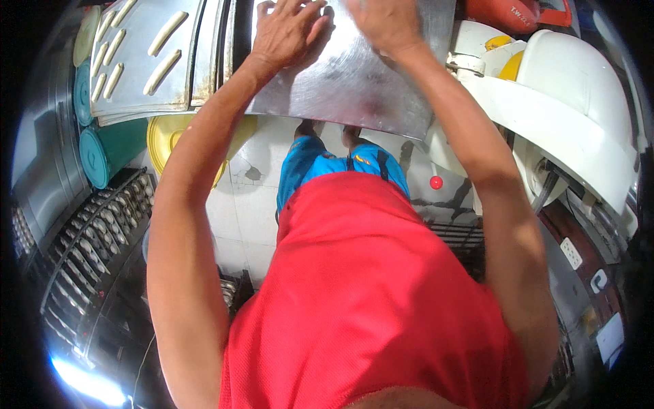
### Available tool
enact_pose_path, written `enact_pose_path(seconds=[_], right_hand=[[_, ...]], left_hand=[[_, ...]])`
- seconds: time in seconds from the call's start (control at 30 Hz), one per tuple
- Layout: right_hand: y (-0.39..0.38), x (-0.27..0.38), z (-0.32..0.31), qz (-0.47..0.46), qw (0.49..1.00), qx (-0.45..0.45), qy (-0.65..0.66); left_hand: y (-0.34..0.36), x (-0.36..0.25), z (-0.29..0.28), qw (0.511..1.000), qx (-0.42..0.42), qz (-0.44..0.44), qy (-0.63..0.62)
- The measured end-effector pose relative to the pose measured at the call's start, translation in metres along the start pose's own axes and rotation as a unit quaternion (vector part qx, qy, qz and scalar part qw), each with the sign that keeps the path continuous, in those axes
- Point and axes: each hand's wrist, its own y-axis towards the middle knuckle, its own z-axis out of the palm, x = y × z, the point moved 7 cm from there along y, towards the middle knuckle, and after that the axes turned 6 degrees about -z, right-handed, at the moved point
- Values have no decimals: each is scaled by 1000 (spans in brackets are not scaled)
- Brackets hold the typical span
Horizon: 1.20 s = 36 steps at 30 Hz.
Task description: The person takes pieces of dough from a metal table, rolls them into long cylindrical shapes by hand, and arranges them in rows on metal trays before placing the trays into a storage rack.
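Note:
My left hand [291,33] is over the shiny metal worktable [320,88], palm down with its fingers apart. My right hand [388,26] is above the same table, a little to the right. It is smeared by motion and cut by the top edge, so its fingers are unclear. No held thing shows in either hand. To the left of my left hand lies a metal tray [136,88] on a stack of trays. Several pale dough sticks [163,71] rest on it in slanting rows.
A white machine [572,88] with a rounded cover stands close on my right, a red object [507,13] behind it. Below the trays are a yellow bucket [167,136] and a teal drum [112,153]. Black racks of metal moulds [95,238] stand at the left.

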Motion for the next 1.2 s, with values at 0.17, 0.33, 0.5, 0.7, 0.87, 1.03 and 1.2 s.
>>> enact_pose_path(seconds=[0.17,0.33,0.5,0.7,0.87,1.03,1.2], right_hand=[[7,0,22,21,1000,-16,-12],[8,2,10,34,998,42,-19],[-1,9,15,-3,998,0,-58],[-8,3,34,17,990,113,-83],[-18,6,21,86,980,168,-68],[-23,7,14,65,988,139,-28],[-31,6,21,62,990,112,-58]], left_hand=[[14,-5,0,998,-46,-12,-47],[17,-9,-8,993,-35,60,-98],[9,-7,11,995,-56,58,-61],[8,-10,9,997,-20,53,-54],[-5,-15,0,998,46,0,-35],[-8,-19,-8,997,-10,38,-61],[-13,-10,-5,995,-65,34,-71]])
